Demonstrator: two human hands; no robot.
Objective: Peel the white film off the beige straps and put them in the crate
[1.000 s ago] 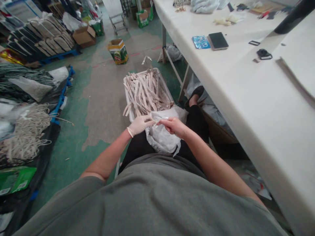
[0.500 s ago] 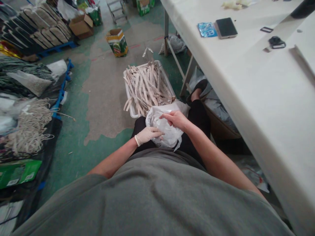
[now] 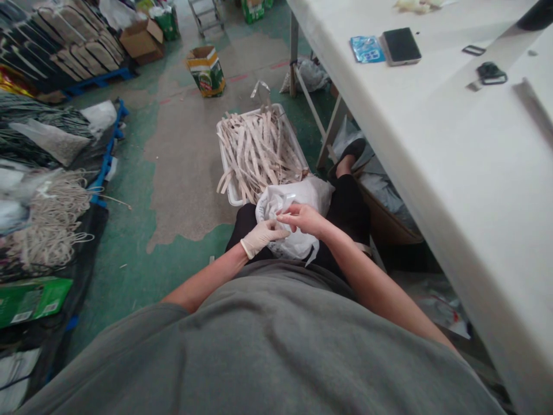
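A white plastic bag (image 3: 313,193) lies open across my lap, its mouth facing the hands. Over that mouth is my left hand (image 3: 263,235), in a pale thin glove, with thumb and fingers pinched together. My right hand (image 3: 305,219) is bare and sits just beside it, fingers bent and closed towards the left fingertips. Whatever lies between the fingers is too small to make out. Just beyond the bag, a white plastic basket (image 3: 233,195) holds a heap of pale beige strips (image 3: 259,144).
On my right stands a white table (image 3: 432,132) with a phone (image 3: 401,46), a blue packet (image 3: 367,49) and a black buckle (image 3: 491,74). An open carton (image 3: 206,72) is on the floor ahead. Bundled cords (image 3: 56,225) lie on the left.
My right hand has come slightly down, its pointing finger now bent in. The left hand has shifted a little right and up, so the fingertips are closer together.
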